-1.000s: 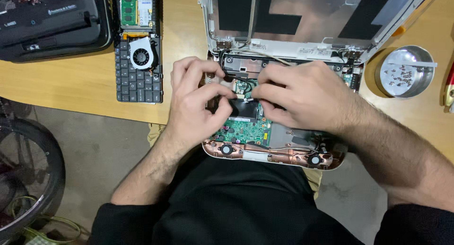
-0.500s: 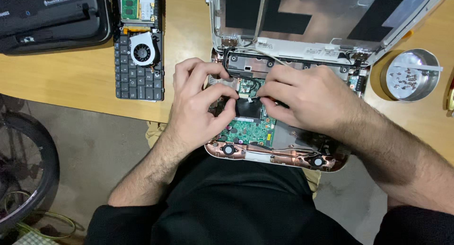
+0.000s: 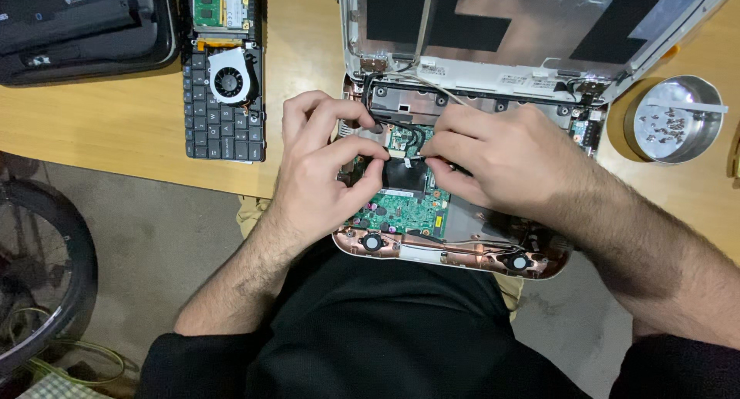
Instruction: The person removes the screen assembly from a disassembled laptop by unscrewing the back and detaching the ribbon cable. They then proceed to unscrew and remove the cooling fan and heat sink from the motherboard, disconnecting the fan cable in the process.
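Note:
An opened laptop base [image 3: 455,252] overhangs the table's front edge above my lap, with a green circuit board [image 3: 408,210] exposed inside. My left hand [image 3: 320,168] rests on the board's left side, fingers curled and pressing near black cables [image 3: 408,133]. My right hand [image 3: 501,156] pinches a thin white strip or cable end [image 3: 412,161] at the middle of the board. The laptop's stripped lid [image 3: 532,29] lies open behind.
A detached keyboard [image 3: 223,117] with a small fan [image 3: 229,79] and a green memory card [image 3: 208,2] on it lies at the left. A black case [image 3: 77,29] sits far left. A round metal dish [image 3: 674,121] of screws stands at the right. A wheel [image 3: 46,276] is on the floor.
The view shifted slightly; both hands stay on the board. My right fingers have pulled a little to the left over the cable in the middle.

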